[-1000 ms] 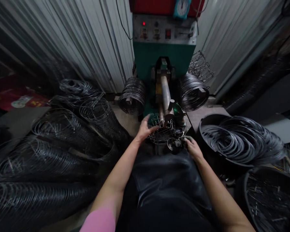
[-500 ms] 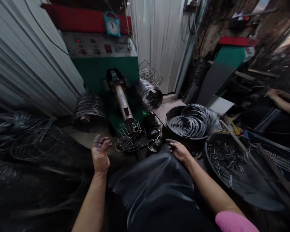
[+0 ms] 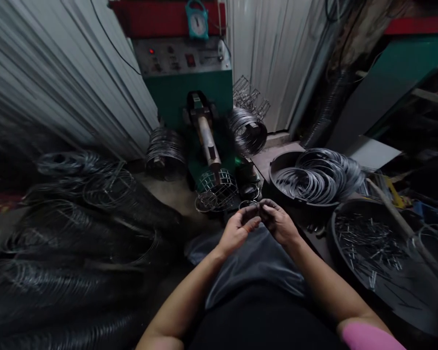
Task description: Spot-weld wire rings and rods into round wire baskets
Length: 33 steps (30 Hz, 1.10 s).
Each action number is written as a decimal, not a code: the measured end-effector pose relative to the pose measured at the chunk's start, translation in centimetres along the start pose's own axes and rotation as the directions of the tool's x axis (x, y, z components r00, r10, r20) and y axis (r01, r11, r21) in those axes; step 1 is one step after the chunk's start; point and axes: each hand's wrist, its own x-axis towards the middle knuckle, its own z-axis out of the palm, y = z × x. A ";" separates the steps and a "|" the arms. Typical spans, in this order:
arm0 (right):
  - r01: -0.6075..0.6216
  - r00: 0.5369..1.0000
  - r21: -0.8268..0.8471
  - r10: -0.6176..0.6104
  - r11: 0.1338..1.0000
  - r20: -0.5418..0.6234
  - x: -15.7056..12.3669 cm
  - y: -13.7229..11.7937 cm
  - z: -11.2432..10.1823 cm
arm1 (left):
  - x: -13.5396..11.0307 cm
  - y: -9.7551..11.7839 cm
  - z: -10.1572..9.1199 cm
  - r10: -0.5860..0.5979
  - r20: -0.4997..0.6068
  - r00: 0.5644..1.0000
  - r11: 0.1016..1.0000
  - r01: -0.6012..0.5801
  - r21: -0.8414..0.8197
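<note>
Cramped metal workshop, corrugated sheet walls (image 3: 76, 73), floor to the left heaped with coiled wire (image 3: 76, 233). Directly beyond the hands, a green machine (image 3: 190, 92) with a red-lit control panel and a steel arm (image 3: 206, 141) reaching down toward the lap. Left hand (image 3: 237, 231) and right hand (image 3: 279, 223) brought together over the dark apron (image 3: 251, 262), fingertips meeting, each pinched nearly closed on a small wire ring (image 3: 248, 204) held between them; ring thin and partly hidden by the fingers, so exact hold on either side hard to confirm. Just past the grip, touching distance away, a wire cage (image 3: 219, 187) seated on the tip of the arm, with a smaller round wire piece at its near left. Right of the grip, a black tub of wire rings (image 3: 314, 177); further right and nearer the body, a second tub of short wire pieces (image 3: 372, 243). Risks as judged: light fingertip pinch on thin wire, likely to slip or spring out and drop into the apron folds or the floor clutter; bare skin against cut wire ends, liable to nick; machine apparently powered, hands close to its arm, hazard of contact if cycled; dim light, small parts easily misaligned.
</note>
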 end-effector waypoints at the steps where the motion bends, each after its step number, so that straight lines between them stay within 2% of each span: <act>1: 0.008 1.000 -0.028 -0.008 1.000 -0.004 -0.1 0.0 0.2 | 0.1 0.1 0.3 -0.007 0.000 1.000 1.000 0.007 -0.030; 4: 0.058 0.998 -0.145 -0.057 0.988 0.008 -0.3 -0.2 0.7 | 0.2 0.7 0.4 0.011 -0.026 1.000 0.998 -0.012 -0.065; 7: 0.225 0.974 -0.347 -0.200 0.911 0.107 -0.6 -2.0 1.0 | -0.2 2.0 -0.2 0.061 -0.008 0.998 0.998 -0.061 0.014; 9: 0.378 0.926 -0.453 -0.323 0.807 0.195 -1.1 -4.3 1.4 | -0.7 3.2 -0.7 0.107 -0.010 0.994 0.992 -0.106 0.074; 11: 0.512 0.857 -0.514 -0.447 0.688 0.256 -1.8 -6.9 1.9 | -1.1 4.7 -1.0 0.160 -0.050 0.986 0.983 -0.154 0.097; 14: 0.626 0.765 -0.602 -0.540 0.496 0.351 -2.7 -9.5 3.0 | -1.5 6.3 -0.9 0.232 -0.101 0.967 0.969 -0.222 0.105; 17: 0.685 0.703 -0.658 -0.521 0.314 0.484 -2.9 -9.7 3.7 | -1.7 6.9 -0.7 0.285 -0.063 0.957 0.949 -0.272 0.157; 20: 0.725 0.633 -0.672 -0.530 0.151 0.564 -2.9 -9.1 3.7 | -2.1 7.1 -0.8 0.342 0.026 0.939 0.896 -0.335 0.290; 22: 0.731 0.604 -0.680 -0.512 0.050 0.611 -3.0 -9.3 3.4 | -2.4 7.3 -1.2 0.394 0.107 0.913 0.804 -0.398 0.441; 23: 0.732 0.599 -0.682 -0.479 0.000 0.642 -3.2 -9.5 3.2 | -2.6 7.5 -1.4 0.421 0.152 0.894 0.727 -0.433 0.533; 26: 0.726 0.603 -0.671 -0.330 -0.149 0.726 -3.6 -10.5 2.7 | -2.9 8.3 -2.1 0.484 0.296 0.823 0.392 -0.506 0.768; 29: 0.729 0.590 -0.634 -0.232 -0.259 0.774 -3.8 -10.9 2.7 | -2.9 9.3 -2.5 0.488 0.411 0.770 0.103 -0.518 0.849; 31: 0.735 0.570 -0.612 -0.224 -0.292 0.791 -3.9 -10.8 2.9 | -3.1 10.1 -2.5 0.469 0.463 0.752 -0.011 -0.519 0.855; 33: 0.721 0.562 -0.625 -0.276 -0.299 0.780 -4.0 -10.8 3.2 | -3.6 11.3 -2.4 0.483 0.477 0.734 -0.054 -0.519 0.853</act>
